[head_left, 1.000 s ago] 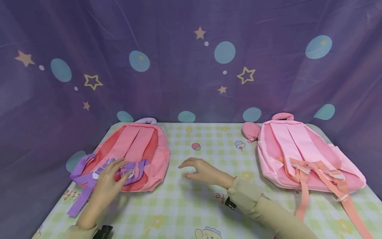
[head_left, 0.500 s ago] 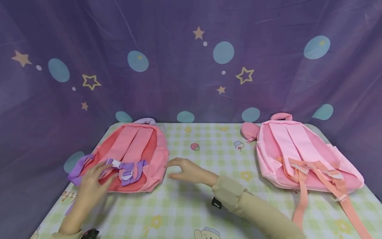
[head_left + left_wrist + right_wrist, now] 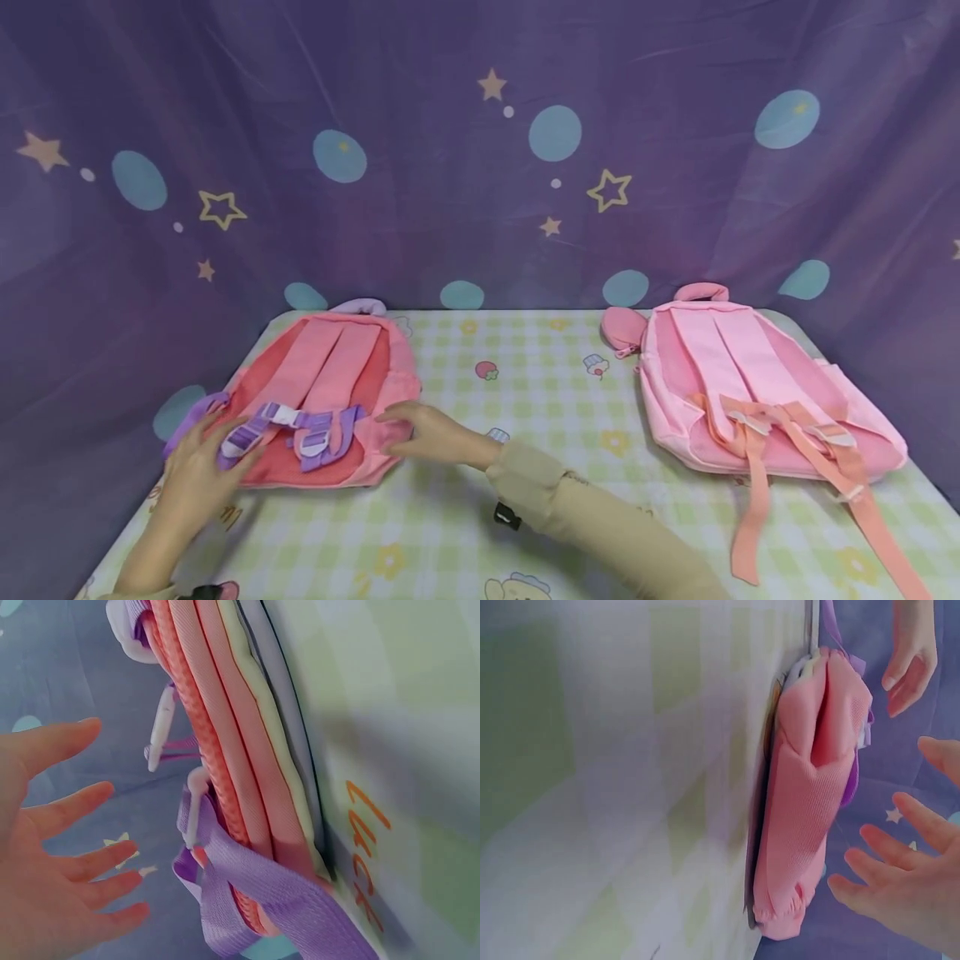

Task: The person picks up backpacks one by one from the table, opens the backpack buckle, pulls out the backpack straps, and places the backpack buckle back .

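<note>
A coral-pink backpack (image 3: 401,379) lies on the table at left, straps up, with purple webbing and white buckles (image 3: 317,442) across its lower part. Over its lower left corner hovers my left hand (image 3: 191,475); in the left wrist view that hand (image 3: 71,877) has spread fingers, apart from the purple strap (image 3: 262,892). My right hand (image 3: 435,435) is by the bag's right side, fingers extended. The right wrist view shows the right hand (image 3: 907,870) clear of the pink side panel (image 3: 802,817). Neither hand holds anything.
A light-pink backpack (image 3: 795,367) with orange straps (image 3: 753,517) lies at the right, a small pink pouch (image 3: 622,327) beside it. A green-checked cloth (image 3: 525,483) covers the table. A purple curtain (image 3: 420,208) hangs behind.
Both hands have moved left: the left from above the purple straps to the bag's lower left corner, the right up to the bag's right side. The view has shifted slightly.
</note>
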The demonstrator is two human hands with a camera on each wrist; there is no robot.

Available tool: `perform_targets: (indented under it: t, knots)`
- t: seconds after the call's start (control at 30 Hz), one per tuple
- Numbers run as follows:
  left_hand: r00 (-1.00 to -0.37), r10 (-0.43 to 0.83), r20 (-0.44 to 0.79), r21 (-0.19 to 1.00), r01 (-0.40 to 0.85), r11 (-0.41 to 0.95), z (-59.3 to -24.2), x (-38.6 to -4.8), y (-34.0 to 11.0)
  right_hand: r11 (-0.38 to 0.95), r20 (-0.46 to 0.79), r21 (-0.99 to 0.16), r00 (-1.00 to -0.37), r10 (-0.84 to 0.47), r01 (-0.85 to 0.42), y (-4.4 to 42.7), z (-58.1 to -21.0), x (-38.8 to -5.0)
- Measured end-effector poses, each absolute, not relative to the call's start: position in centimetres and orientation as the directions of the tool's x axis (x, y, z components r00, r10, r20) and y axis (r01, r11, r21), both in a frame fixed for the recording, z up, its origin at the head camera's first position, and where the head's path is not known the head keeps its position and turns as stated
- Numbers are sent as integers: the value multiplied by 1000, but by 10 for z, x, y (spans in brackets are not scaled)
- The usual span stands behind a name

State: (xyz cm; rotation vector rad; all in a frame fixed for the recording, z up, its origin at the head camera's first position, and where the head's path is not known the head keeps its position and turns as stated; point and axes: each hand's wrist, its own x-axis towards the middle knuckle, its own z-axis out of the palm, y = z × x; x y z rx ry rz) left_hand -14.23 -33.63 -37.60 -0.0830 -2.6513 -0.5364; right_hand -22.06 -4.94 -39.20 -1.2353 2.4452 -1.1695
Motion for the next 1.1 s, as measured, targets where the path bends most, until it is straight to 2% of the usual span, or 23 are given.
perform_targets:
  t: [0.33,0.6,0.9,1.1]
  knots:
    - [-942,-40,333,348,84,934,-383,-143,-355,397,123,-725,-672,-730,-563,-70,-399,-218]
    - [-977,-56,207,322,13,947,-387,-144,-368,400,94,-740,-671,-735,-541,-79,-404,-221]
    - [-978,-51,204,307,14,952,-395,-144,-375,538,11,-579,-665,-747,-613,-82,-404,-217]
    - [-969,-20,246,305,58,951,-399,-148,-381,559,1,-568,-680,-733,-604,-82,-405,-215]
